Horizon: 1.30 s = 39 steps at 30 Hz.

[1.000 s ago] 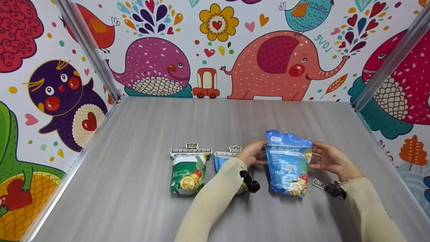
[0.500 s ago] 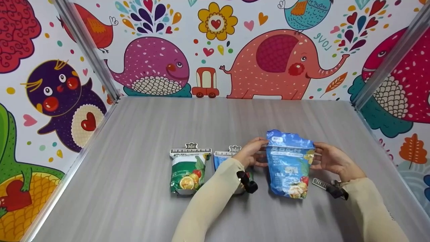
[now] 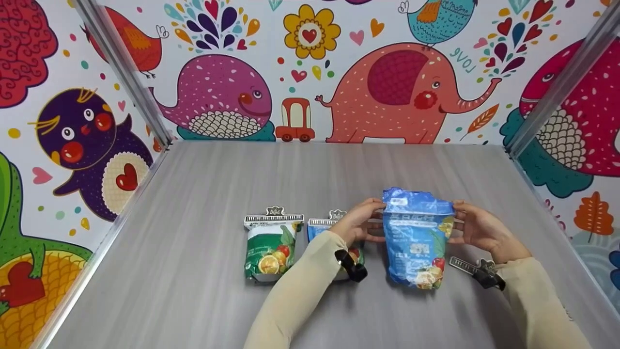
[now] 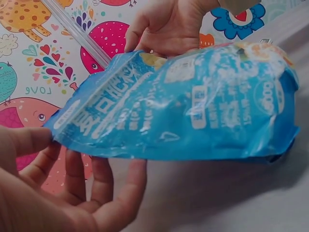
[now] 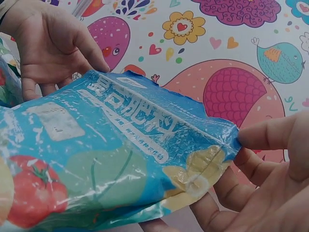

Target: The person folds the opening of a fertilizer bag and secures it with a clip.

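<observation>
Both hands hold a blue fertilizer bag (image 3: 416, 247) with fruit printed low on its front, its ragged top edge upward. My left hand (image 3: 356, 223) pinches the upper left corner between thumb and fingers, as the left wrist view shows on the bag (image 4: 183, 116). At the opposite corner, my right hand (image 5: 270, 179) pinches the edge, its other fingers spread along the side and partly behind. A loose silver clip (image 3: 462, 265) with a piano-key pattern lies by the right wrist, partly covered by the black wrist strap.
Left of the hands lies a green and white bag (image 3: 271, 252) with a piano-key clip (image 3: 274, 218) across its top. Beside it, another blue bag (image 3: 316, 233) with a similar clip (image 3: 319, 222) is mostly hidden by the left arm. Patterned walls enclose the grey table (image 3: 218, 169).
The bag has straightened a little and its top edge is spread slightly wider. The right hand has shifted slightly to the right; both hands keep their hold.
</observation>
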### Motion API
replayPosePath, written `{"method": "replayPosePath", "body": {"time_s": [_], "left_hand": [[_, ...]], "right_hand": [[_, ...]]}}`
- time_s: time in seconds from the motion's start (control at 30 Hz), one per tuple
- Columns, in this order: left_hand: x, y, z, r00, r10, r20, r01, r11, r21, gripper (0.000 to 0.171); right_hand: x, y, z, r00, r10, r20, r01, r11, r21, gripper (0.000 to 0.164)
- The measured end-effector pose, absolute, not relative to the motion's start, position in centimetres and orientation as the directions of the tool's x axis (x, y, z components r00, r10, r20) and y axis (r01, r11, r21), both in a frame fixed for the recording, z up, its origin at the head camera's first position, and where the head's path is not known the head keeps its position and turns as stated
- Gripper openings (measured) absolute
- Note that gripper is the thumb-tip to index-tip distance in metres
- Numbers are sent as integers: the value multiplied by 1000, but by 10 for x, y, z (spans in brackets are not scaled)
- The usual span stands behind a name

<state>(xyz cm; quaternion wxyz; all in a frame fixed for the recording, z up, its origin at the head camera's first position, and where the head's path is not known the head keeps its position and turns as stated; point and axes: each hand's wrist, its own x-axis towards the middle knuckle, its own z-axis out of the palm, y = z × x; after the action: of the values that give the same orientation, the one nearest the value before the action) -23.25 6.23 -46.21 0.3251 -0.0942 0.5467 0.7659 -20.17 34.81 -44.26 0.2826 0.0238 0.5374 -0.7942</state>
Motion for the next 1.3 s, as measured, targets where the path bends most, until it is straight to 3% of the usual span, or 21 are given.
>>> {"method": "replayPosePath", "body": {"time_s": [0.23,0.6,1.3], "left_hand": [[-229,58,-460,-770,421,-479,-592,-193,782,6],[-227,54,-454,-790,410,-455,-565,-199,801,4],[-231,50,-442,-834,401,-378,-479,-190,857,6]], "right_hand": [[-201,347,-441,-826,-482,-292,462,-283,-841,18],[-200,346,-435,-827,-515,-223,408,-278,-870,33],[-197,334,-424,-904,-397,-159,295,-309,-904,30]]}}
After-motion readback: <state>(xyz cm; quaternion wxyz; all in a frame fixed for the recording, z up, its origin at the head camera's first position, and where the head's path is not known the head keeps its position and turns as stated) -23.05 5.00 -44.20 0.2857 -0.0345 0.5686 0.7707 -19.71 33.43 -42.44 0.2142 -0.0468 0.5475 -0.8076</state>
